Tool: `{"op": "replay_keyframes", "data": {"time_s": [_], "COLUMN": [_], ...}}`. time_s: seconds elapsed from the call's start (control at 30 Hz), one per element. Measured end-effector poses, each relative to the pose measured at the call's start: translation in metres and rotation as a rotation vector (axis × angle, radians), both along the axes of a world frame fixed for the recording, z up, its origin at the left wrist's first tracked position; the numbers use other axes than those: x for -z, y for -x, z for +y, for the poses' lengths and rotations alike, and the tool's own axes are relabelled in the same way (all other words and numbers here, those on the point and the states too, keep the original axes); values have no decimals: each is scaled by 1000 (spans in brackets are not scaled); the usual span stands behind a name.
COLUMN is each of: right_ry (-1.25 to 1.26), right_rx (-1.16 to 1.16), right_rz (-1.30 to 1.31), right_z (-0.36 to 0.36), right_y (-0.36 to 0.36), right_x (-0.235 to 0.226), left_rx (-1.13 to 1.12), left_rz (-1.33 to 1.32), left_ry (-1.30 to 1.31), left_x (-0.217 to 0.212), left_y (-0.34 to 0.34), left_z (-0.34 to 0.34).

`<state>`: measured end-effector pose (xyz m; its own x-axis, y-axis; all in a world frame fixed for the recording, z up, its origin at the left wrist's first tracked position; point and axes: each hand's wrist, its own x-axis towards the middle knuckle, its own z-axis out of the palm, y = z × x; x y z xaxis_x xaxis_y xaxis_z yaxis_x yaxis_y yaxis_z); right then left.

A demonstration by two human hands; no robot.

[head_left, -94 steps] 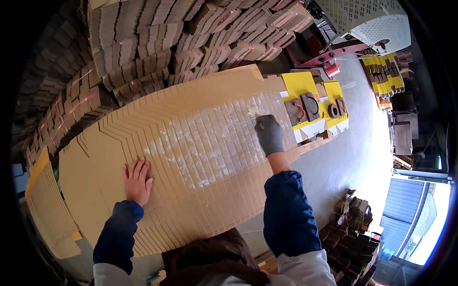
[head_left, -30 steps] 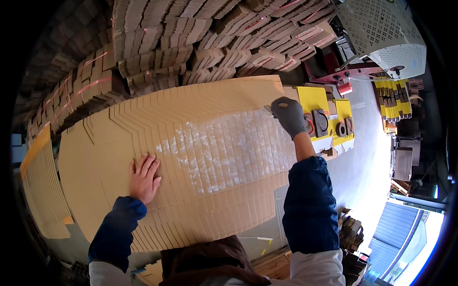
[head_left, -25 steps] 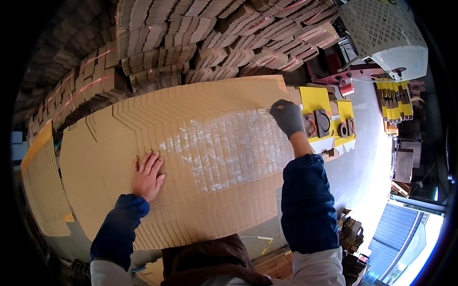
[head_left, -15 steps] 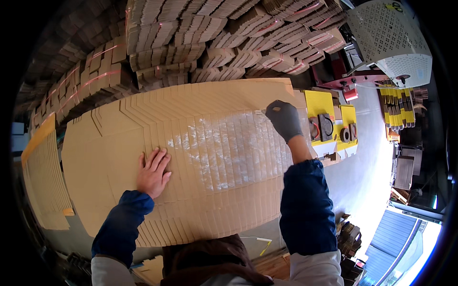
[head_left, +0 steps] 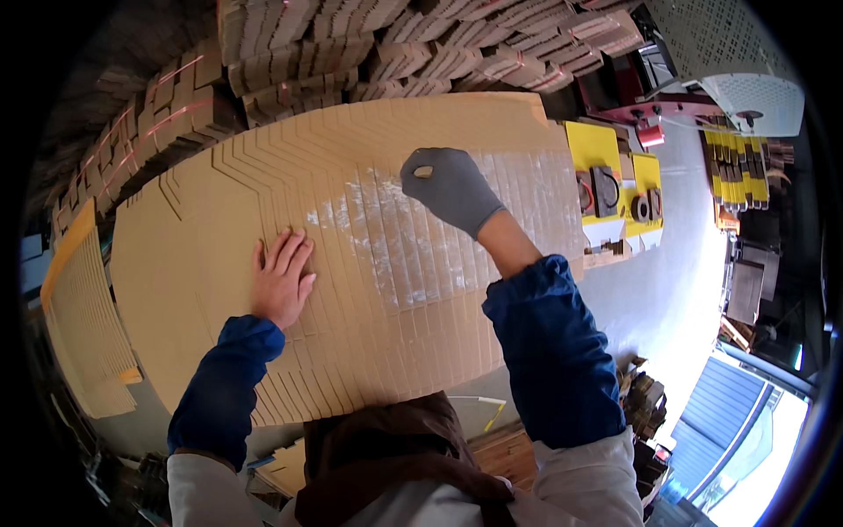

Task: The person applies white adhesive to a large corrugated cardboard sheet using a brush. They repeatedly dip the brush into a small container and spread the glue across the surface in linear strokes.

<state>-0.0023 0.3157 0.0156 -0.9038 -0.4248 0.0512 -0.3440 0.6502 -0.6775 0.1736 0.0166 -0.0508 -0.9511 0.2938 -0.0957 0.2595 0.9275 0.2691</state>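
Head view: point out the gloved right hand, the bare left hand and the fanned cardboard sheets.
gloved right hand (head_left: pixel 450 186), head view, back of glove.
bare left hand (head_left: pixel 283 281), head view, back of hand.
fanned cardboard sheets (head_left: pixel 386 351), head view, bare lower part.

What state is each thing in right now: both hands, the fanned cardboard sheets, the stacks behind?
Left hand: bare, flat, fingers spread on the sheets.
Right hand: grey-gloved, curled closed, resting on the white-smeared strip.
Fanned cardboard sheets: lying flat, overlapped in steps, a whitish band across the middle.
Cardboard stacks: bundled, piled behind the table.
Yellow-topped bench: dark parts lying on it.
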Motion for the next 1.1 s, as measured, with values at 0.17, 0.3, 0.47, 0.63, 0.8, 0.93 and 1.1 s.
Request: {"op": "replay_keyframes", "data": {"time_s": [0.17,0.3,0.47,0.63,0.8,0.93,1.1], "right_ry": [-302,-40,-49,-61,-162,-155,-253], "right_rx": [240,211,149,290,329,438,474], "right_rz": [-58,-163,-162,-134,-100,-83,-96], "right_z": [135,103,103,120,139,154,176], "right_y": [-19,-114,-171,-190,-206,-213,-207], "right_x": [-12,-45,-11,-35,-13,-29,-12], "left_rx": [23,8,23,13,21,28,35], "left_rz": [23,-5,22,14,27,31,31], "left_ry": [12,32,36,32,40,49,48], "left_x": [5,6,6,10,9,9,9], "left_y": [-1,-5,-4,-3,-3,-5,-4], "left_z": [1,-3,-1,0,1,0,2]}}
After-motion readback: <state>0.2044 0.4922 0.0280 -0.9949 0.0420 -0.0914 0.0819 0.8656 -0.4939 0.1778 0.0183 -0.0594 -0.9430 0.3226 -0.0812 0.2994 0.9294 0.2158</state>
